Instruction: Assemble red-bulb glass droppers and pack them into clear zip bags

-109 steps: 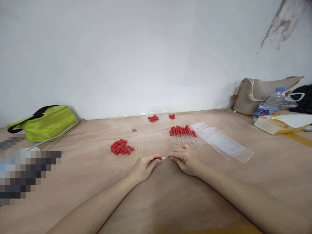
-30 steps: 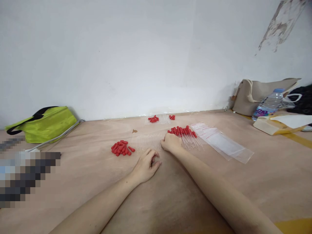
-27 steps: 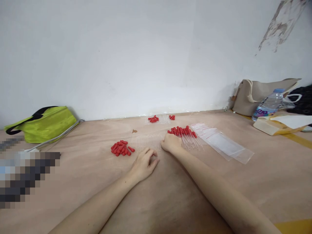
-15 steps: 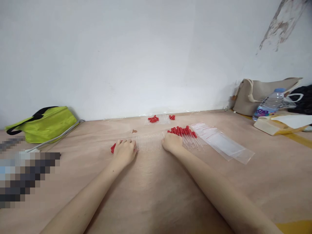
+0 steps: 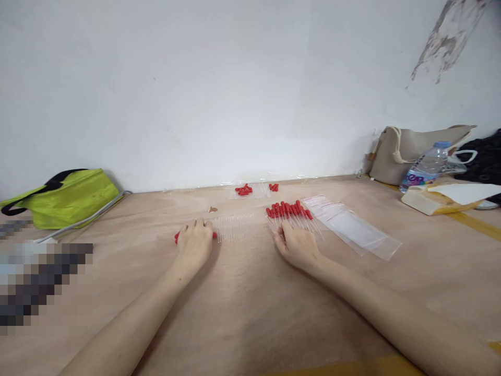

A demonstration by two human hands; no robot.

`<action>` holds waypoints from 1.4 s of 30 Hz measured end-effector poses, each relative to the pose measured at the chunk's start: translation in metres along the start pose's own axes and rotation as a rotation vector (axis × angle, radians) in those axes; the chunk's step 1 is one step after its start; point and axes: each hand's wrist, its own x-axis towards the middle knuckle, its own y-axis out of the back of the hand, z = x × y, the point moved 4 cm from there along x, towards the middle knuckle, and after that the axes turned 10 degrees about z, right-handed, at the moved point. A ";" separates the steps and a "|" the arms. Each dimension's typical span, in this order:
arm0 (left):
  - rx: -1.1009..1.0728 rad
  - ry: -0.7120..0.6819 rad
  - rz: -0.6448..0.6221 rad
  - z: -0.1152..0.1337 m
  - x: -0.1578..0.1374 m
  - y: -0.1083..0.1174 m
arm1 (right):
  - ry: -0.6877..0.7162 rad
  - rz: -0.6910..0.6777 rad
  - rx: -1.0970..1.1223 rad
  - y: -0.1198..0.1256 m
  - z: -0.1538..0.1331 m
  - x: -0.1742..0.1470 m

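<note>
My left hand (image 5: 194, 241) is curled palm-down over small red rubber bulbs (image 5: 177, 238). One red bulb pokes out by its thumb side; the undersides of the fingers are hidden. Beside it lies a row of clear thin glass tubes (image 5: 235, 228), side by side. To the right, my right hand (image 5: 297, 244) rests at several droppers (image 5: 287, 209), glass tubes with red bulbs on their far ends, fanned out on the surface. Its thumb and index finger close around the lower tube of a dropper at the near left of the group.
Behind, near the wall, lie more red bulbs (image 5: 244, 190) on clear plastic and a small red cluster (image 5: 273, 187). Clear zip bags (image 5: 352, 227) lie at right. Farther right stand a water bottle (image 5: 425, 166) and a beige bag (image 5: 410, 149). A lime-green bag (image 5: 74, 198) sits at left.
My right hand has moved right and a little nearer, from the right end of the tube row to the droppers. My left hand stays on the red bulbs. The view has shifted slightly.
</note>
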 end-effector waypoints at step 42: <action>-1.031 -0.312 0.131 0.069 -0.035 -0.005 | 0.295 0.101 0.355 -0.016 0.005 -0.013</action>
